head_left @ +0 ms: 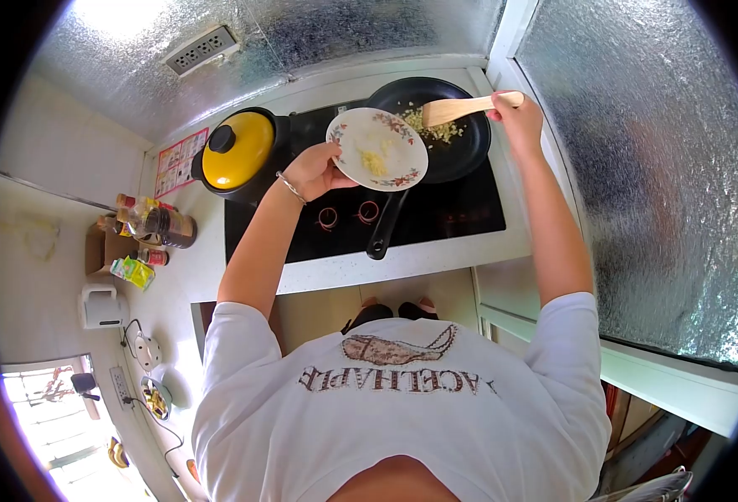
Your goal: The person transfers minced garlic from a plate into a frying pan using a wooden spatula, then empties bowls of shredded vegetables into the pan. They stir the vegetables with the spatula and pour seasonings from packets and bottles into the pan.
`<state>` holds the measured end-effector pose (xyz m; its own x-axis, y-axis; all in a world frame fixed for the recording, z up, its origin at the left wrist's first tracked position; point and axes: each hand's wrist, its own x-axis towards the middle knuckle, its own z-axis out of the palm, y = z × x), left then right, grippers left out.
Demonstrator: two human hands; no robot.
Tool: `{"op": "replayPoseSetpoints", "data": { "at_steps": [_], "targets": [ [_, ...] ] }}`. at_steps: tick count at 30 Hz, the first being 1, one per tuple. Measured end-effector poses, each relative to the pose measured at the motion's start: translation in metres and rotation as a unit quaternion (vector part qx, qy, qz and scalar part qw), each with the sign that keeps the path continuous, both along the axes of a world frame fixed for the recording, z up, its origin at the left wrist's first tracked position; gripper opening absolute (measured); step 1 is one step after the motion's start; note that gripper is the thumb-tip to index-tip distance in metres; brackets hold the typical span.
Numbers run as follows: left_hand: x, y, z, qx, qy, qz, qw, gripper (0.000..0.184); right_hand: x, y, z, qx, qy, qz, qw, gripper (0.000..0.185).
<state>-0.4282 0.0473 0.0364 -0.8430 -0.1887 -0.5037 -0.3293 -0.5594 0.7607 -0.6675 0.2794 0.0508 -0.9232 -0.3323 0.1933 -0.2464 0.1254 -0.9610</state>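
My left hand [319, 171] grips the rim of a white plate [354, 134] with a flowered border, tilted beside the frying pan. Some chopped garlic-like bits [375, 162] lie on the plate. My right hand [515, 117] is closed round the handle of a wooden spatula [455, 110], whose flat end is over the black frying pan [457, 166]. Pale chopped bits [443, 132] are spread in the pan. The plate hides the pan's left edge. Toward me points the pan's black handle [388, 222].
A black pot with a yellow lid [237, 152] stands left on the black cooktop [461, 213]. Bottles [171, 226], a green-yellow packet [132, 272] and a white appliance [103, 306] line the left counter. A foil-like wall [637, 167] rises close on the right.
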Motion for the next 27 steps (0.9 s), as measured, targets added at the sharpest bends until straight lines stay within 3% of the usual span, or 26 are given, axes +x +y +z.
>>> {"op": "replayPoseSetpoints", "data": {
  "at_steps": [6, 10, 12, 18, 22, 24, 27],
  "targets": [
    [0.003, -0.001, 0.003, -0.001, 0.022, -0.007, 1.0, 0.035, 0.041, -0.03, 0.013, -0.087, -0.027, 0.102, 0.991, 0.017],
    [0.011, 0.001, 0.001, 0.0, 0.038, 0.009, 0.999, 0.035, 0.034, -0.02, 0.01, -0.005, 0.023, 0.061, 0.998, 0.016],
    [0.019, -0.001, -0.002, 0.002, 0.046, 0.021, 0.999, 0.035, 0.026, -0.006, 0.016, -0.036, 0.002, 0.027, 0.999, 0.015],
    [0.037, 0.008, -0.01, 0.033, 0.096, 0.081, 0.991, 0.036, 0.02, 0.008, 0.009, 0.012, 0.078, 0.01, 0.997, 0.014],
    [0.065, 0.022, -0.017, 0.072, 0.161, 0.143, 0.974, 0.04, 0.025, 0.016, -0.001, 0.054, 0.143, 0.076, 0.985, 0.014],
    [0.079, 0.033, -0.022, 0.081, 0.171, 0.177, 0.966, 0.039, 0.025, 0.021, -0.009, 0.043, 0.254, 0.115, 0.959, 0.014],
    [0.091, 0.045, -0.028, 0.112, 0.229, 0.232, 0.939, 0.039, 0.033, 0.032, -0.007, 0.059, 0.238, 0.128, 0.961, 0.014]
  ]
}}
